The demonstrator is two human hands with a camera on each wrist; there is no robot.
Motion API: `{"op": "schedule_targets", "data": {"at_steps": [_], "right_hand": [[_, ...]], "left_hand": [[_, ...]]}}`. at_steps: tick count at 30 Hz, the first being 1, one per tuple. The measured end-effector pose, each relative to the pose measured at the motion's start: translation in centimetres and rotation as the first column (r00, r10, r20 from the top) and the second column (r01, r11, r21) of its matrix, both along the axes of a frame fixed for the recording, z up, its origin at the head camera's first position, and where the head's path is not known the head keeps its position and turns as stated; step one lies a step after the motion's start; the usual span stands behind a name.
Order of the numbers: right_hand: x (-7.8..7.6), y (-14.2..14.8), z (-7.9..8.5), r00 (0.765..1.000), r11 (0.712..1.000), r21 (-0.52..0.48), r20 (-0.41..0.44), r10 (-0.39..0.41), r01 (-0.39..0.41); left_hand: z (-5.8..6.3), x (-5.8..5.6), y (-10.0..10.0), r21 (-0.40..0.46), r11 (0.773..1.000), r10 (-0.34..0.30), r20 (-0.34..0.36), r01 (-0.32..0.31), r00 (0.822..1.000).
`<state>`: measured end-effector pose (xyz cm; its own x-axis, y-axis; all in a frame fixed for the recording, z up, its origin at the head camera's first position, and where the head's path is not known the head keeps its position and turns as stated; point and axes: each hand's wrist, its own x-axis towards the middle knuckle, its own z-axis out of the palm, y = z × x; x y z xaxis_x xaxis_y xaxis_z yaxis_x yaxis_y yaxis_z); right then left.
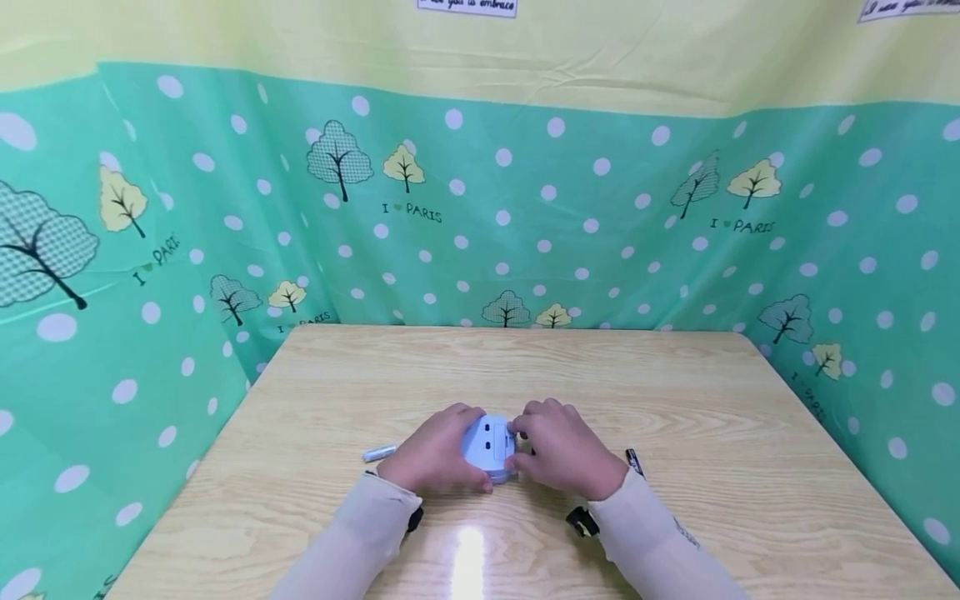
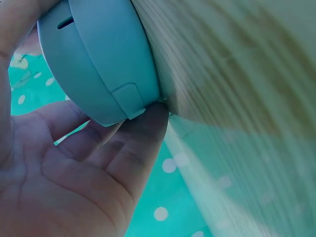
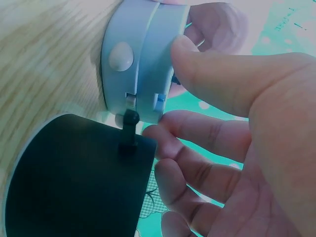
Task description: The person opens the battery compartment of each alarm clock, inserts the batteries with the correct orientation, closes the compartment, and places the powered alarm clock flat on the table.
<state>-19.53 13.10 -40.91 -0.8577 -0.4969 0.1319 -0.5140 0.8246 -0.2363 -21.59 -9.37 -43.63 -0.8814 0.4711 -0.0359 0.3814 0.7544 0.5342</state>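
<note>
Device (image 1: 476,450) sits gripped in my left hand (image 1: 437,452), my right hand (image 1: 561,447) pinching its edge. White battery (image 1: 378,452) lies left of them, black battery (image 1: 633,461) right.

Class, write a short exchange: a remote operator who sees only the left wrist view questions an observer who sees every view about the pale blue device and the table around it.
Operator: I see the left hand holding the pale blue device. What shows on its upward face?
Observer: The head view shows two small dark marks there.
Operator: Is anything loose beyond that hand?
Observer: Yes, a small pale cylinder lies on the wooden table, to its left.
</note>
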Motion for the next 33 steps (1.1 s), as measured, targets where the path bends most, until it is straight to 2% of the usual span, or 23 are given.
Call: {"op": "schedule_targets", "data": {"at_steps": [10, 17, 26, 33], "right_hand": [[0.0, 0.0, 0.0, 1.0, 1.0, -0.007, -0.021, -0.011, 0.011], [0.1, -1.0, -0.4, 0.992, 0.992, -0.075, -0.064, -0.111, 0.106], [0.3, -1.9, -1.3, 0.975, 0.98, -0.064, -0.103, -0.195, 0.189], [0.4, -2.5, -1.5, 0.961, 0.97, -0.058, -0.134, -0.241, 0.235]], "left_hand": [[-0.1, -0.3, 0.1, -0.011, 1.0, 0.005, -0.008, -0.005, 1.0], [0.1, -0.3, 0.1, -0.002, 1.0, 0.0, -0.013, 0.0, 1.0], [-0.2, 0.0, 0.1, 0.006, 1.0, 0.011, 0.005, -0.011, 1.0], [0.3, -0.1, 0.3, 0.005, 1.0, 0.009, -0.004, -0.009, 1.0]]}}
